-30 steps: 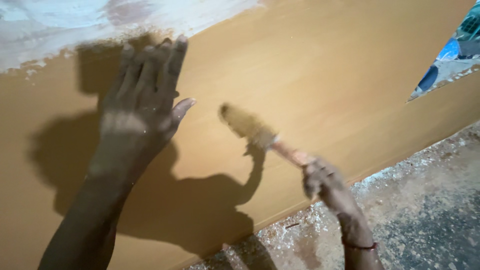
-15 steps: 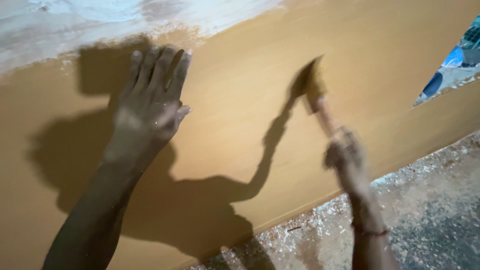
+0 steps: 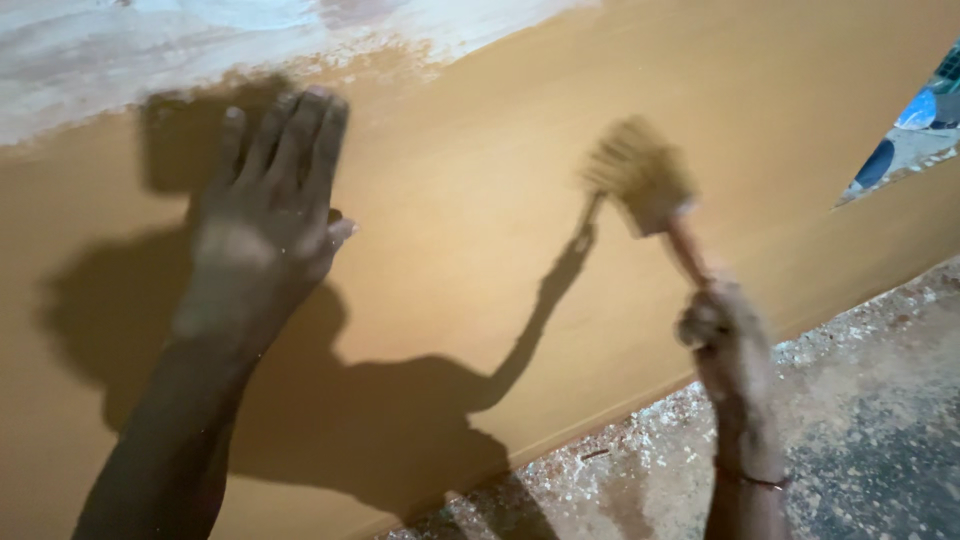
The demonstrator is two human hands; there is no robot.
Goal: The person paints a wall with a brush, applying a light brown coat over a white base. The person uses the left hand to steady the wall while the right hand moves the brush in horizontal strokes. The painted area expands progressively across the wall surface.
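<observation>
Left hand point(image 3: 262, 230) lies flat on the brown board point(image 3: 470, 290), palm down, fingers spread wide & pointing up toward the top edge; holds nothing, just pressed on the surface. Forearm comes up from bottom left. Dark shadow of hand + arm falls on the board to its left and below. Above the fingertips, a white dusty patch point(image 3: 200, 50) runs along the board's upper edge, approx. from the left corner to mid-frame.

Mid-board is bare, only the thin shadow of the brush crossing it.

Right hand point(image 3: 722, 330) is closed round the handle of a brush point(image 3: 645, 185), handle reddish, bristles pale yellow-tan, blurred. Brush head sits near the board's right half; can't tell if bristles touch the surface. Thin band on the right wrist.

Below the right hand, past the board's lower edge: grey floor point(image 3: 860, 440) w/ white dust and chips strewn along the edge. Top right corner, beyond the board: blue & white objects point(image 3: 915, 125), too small to tell what.

Nothing lies between the two hands on the board.
</observation>
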